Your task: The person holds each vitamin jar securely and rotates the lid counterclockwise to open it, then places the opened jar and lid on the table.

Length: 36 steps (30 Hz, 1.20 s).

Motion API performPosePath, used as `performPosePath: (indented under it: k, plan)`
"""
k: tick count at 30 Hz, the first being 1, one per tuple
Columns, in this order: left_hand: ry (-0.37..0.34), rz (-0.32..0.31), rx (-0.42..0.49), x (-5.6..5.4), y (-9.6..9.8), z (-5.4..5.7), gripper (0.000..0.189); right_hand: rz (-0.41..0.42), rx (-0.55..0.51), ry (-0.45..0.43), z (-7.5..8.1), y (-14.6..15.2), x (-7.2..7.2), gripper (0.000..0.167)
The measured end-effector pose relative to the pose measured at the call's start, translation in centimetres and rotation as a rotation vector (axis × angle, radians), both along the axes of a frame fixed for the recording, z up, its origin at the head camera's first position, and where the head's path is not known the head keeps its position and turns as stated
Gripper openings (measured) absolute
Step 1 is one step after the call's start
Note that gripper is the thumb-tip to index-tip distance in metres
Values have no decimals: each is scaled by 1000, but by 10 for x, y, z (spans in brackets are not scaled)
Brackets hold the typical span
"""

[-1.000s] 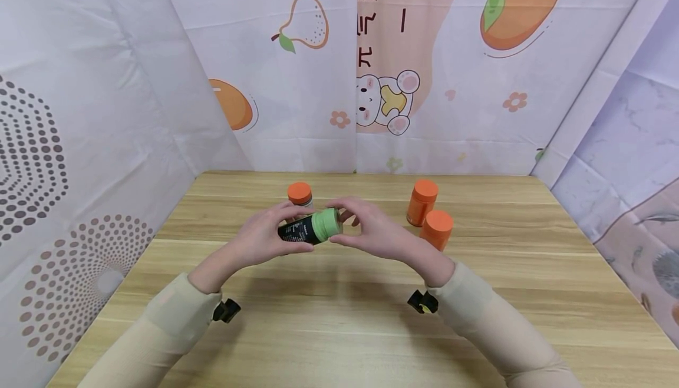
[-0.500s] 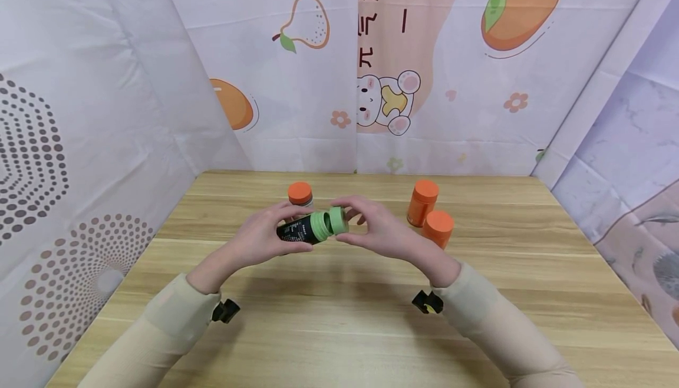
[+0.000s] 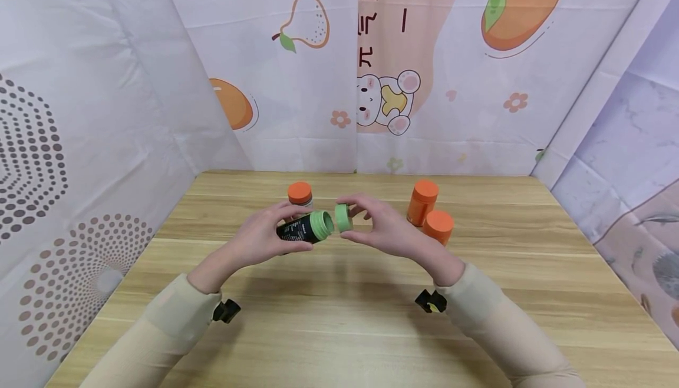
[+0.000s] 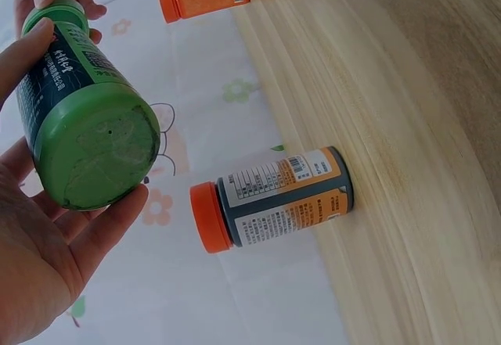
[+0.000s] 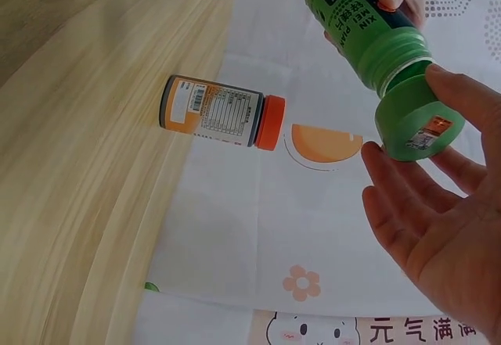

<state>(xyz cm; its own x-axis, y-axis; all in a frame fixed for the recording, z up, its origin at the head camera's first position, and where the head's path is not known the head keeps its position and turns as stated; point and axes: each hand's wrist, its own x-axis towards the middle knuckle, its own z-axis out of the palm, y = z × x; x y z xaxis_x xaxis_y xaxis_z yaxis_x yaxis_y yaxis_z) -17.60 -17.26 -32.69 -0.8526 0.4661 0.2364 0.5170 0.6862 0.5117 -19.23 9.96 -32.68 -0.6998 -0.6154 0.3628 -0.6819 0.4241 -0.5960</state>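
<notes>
One bottle (image 3: 303, 229) slants sideways, mouth (image 3: 328, 223) toward the cap (image 3: 343, 218).

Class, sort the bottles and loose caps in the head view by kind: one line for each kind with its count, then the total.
Open bottle, in the left hand: 1
Orange-capped bottles: 3
Loose green cap, in the right hand: 1
Total: 5

In the head view, the left fingers (image 3: 289, 211) cover the lower end of the green bottle (image 3: 307, 228), whose label print (image 3: 294, 232) is too small to read. Most of the orange-lidded jar (image 3: 300, 192) behind is hidden too. The right forearm (image 3: 437, 265) masks the foot of the nearer orange jar (image 3: 438, 226). The right wrist view crops the right hand (image 5: 460, 224).
</notes>
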Motion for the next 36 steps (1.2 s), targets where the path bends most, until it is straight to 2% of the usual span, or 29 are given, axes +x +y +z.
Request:
performPosePath:
  k: [5, 12, 19, 26, 36]
  plan:
    - [-10, -6, 25, -1, 0, -1, 63, -5, -24, -18, -1, 2, -2, 55]
    - [14, -6, 61, -7, 0, -1, 63, -38, -82, -45, -3, 5, -9, 53]
    - [-19, 4, 144, -13, 3, -1, 57, -72, -156, -71, -7, 5, -14, 56]
    - [-2, 32, 212, -17, 10, 1, 55, -112, -168, -73, -10, 5, -17, 58]
    - [2, 45, 290, -26, 16, -1, 56, -153, -182, -62, -13, 9, -20, 56]
